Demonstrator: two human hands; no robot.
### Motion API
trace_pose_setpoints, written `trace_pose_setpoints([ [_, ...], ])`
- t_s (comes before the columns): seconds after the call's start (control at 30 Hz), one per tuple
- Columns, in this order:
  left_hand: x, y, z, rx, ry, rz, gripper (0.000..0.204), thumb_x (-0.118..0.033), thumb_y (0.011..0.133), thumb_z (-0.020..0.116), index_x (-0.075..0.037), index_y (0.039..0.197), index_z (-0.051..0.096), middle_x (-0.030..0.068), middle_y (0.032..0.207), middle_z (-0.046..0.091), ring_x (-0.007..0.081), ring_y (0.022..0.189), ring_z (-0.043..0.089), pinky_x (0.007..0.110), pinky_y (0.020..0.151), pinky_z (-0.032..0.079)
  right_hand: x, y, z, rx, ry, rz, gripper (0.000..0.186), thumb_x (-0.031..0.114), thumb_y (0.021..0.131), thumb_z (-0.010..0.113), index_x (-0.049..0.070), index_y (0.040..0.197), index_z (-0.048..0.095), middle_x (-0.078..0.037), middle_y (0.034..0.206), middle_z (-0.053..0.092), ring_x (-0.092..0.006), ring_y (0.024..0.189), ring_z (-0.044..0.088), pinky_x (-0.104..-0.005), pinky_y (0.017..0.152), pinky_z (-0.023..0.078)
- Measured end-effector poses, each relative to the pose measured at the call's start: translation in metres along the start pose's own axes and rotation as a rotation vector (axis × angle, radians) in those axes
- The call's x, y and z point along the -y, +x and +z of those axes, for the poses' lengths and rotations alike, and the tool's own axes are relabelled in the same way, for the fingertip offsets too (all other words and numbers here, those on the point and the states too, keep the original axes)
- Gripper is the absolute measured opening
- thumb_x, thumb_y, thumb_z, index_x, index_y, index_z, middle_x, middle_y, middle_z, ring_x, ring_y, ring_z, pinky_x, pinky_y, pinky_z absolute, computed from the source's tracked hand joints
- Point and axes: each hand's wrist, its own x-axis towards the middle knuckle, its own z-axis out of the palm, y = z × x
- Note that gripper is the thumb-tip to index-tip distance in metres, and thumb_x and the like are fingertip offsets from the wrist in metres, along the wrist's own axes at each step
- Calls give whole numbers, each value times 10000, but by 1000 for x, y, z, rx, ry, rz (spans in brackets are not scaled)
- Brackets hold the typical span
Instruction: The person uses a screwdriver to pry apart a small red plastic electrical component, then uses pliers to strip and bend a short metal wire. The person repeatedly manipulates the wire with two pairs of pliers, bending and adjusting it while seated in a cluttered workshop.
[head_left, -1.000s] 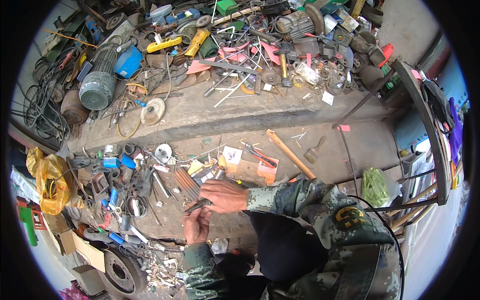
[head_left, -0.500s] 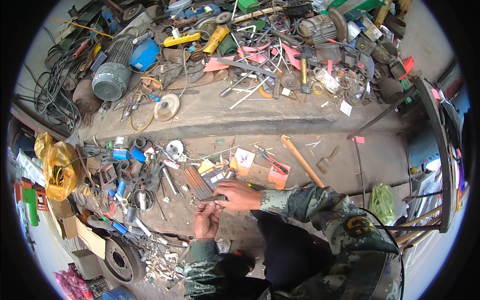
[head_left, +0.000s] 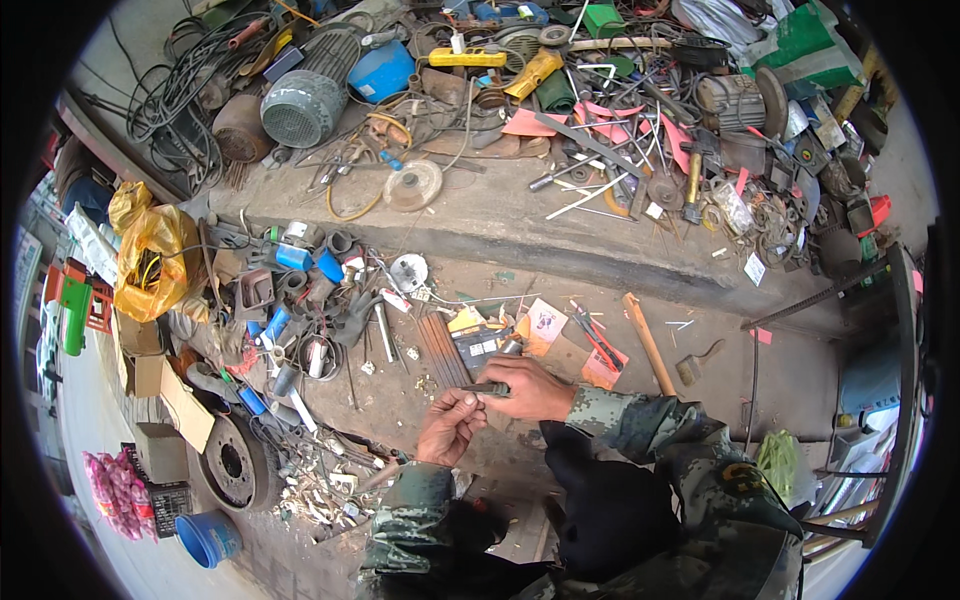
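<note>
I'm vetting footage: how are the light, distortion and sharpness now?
Head view: soft light, no hard shadows by the left hand or right hand; head view: the dark metal post bows near the picture's edge; head view: both hands look fairly sharp, but the dark piece in the right hand is too small to identify.

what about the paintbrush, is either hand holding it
No, the paintbrush lies on the concrete to the right of the wooden handle, apart from both the left hand and the right hand.
</note>
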Motion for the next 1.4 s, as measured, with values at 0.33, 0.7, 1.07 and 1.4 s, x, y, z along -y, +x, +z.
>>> trace_pose_setpoints([
  [0.33, -8, -7, 0, 13, 93, 48, 94, -107, 1008, 686, -13, 1007, 680, 96, 916, 735, 167, 786, 716, 297, 726, 618, 2, 7, 8, 6, 53, 37, 236, 184, 849, 758, 3, 975, 674, -141, 930, 667, -357, 901, 669, -426, 788, 536],
  [0.7, -10, -2, -2, -18, 255, 128, 122, -98, 949, 764, -11, 950, 678, 96, 922, 735, 155, 767, 686, 300, 726, 571, -22, 2, 14, 58, 417, 322, 305, 268, 872, 774, 28, 1047, 709, -69, 941, 715, -148, 884, 638, -348, 845, 517],
  [1.07, -5, 14, 13, 2, 228, 135, 110, -99, 976, 724, 7, 969, 695, 130, 888, 745, 199, 796, 722, 311, 732, 589, -26, -6, 8, 2, 623, 529, 272, 241, 840, 773, 36, 989, 674, -12, 891, 652, -116, 847, 586, -311, 778, 480],
  [1.4, 1, 25, 13, -2, 441, 183, 140, -115, 964, 742, 15, 963, 693, 105, 840, 736, 170, 753, 688, 318, 746, 555, -32, -20, 1, 5, 524, 474, 298, 262, 858, 734, 33, 1035, 662, -51, 963, 678, -158, 911, 597, -345, 886, 494],
])
